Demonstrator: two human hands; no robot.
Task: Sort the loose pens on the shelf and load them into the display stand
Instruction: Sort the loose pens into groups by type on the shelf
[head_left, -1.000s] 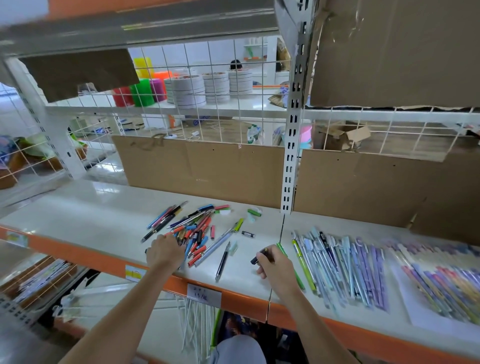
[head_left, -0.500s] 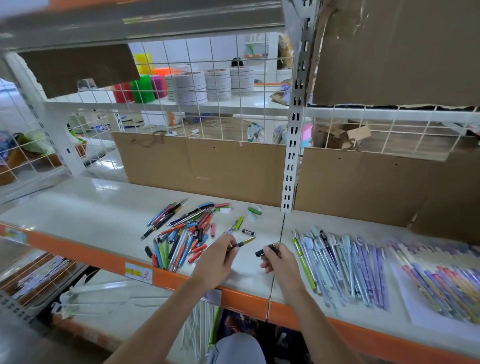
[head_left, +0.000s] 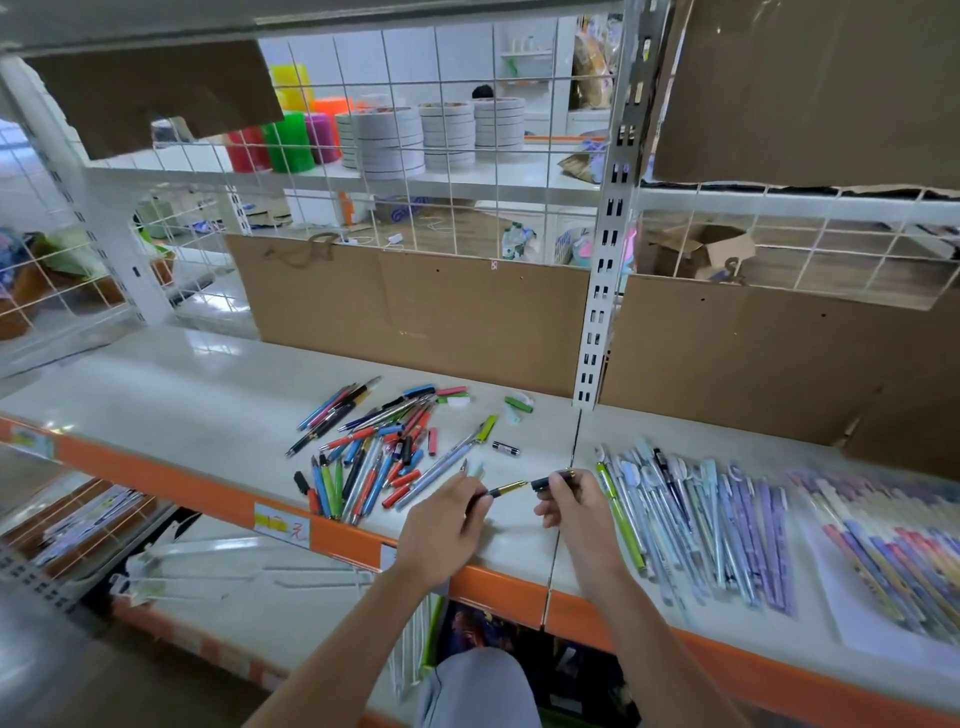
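Evidently capping: left hand (head_left: 447, 525) pinches a gold-tipped pen (head_left: 506, 489), right hand (head_left: 571, 501) grips its black cap (head_left: 545, 483), tips nearly meeting. Both hover just right of the loose pile (head_left: 374, 452); sorted pens (head_left: 696, 514) lie further right. No stand visible.

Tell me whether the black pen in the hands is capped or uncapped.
Uncapped. The left hand holds the pen with its gold tip bare, while the right hand holds the black cap apart.
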